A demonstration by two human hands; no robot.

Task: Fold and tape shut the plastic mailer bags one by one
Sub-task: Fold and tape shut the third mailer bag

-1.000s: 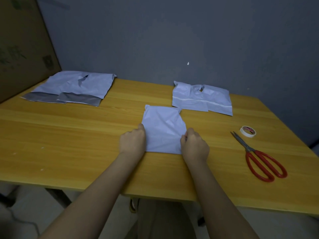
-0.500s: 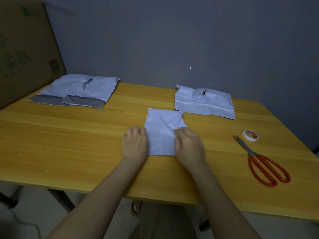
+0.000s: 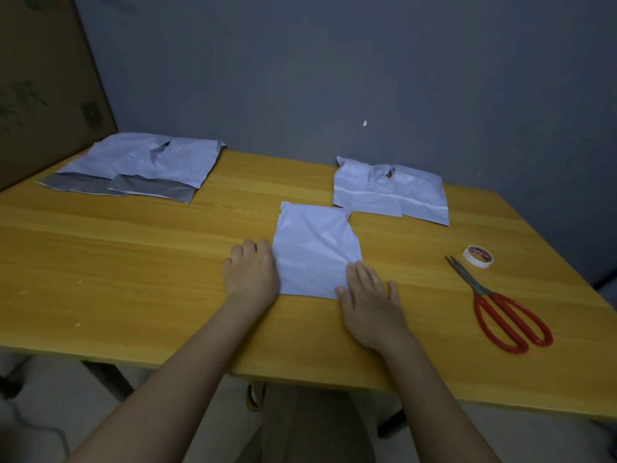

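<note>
Mailer bag (image 3: 315, 252): folded, flat at mid-table (image 3: 133, 262), between both hands.
Left hand (image 3: 252, 274): fingers together, flat, bracing its left edge.
Right hand (image 3: 369, 304): fingers spread, pressing the near corner, likely creasing.
Tape roll (image 3: 478, 256), scissors (image 3: 500, 307): right, within reach.

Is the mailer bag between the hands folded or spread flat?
Folded: the mailer bag is a compact crumpled rectangle, smaller than the spread bags at the far left.

You won't find a legible word, number or brand anywhere here. The cardboard sheet (image 3: 43, 71) at far left carries faint dark printed marks — too blurred to read — and the tape roll (image 3: 478, 256) shows a red-and-dark patch inside its core, equally unreadable.
</note>
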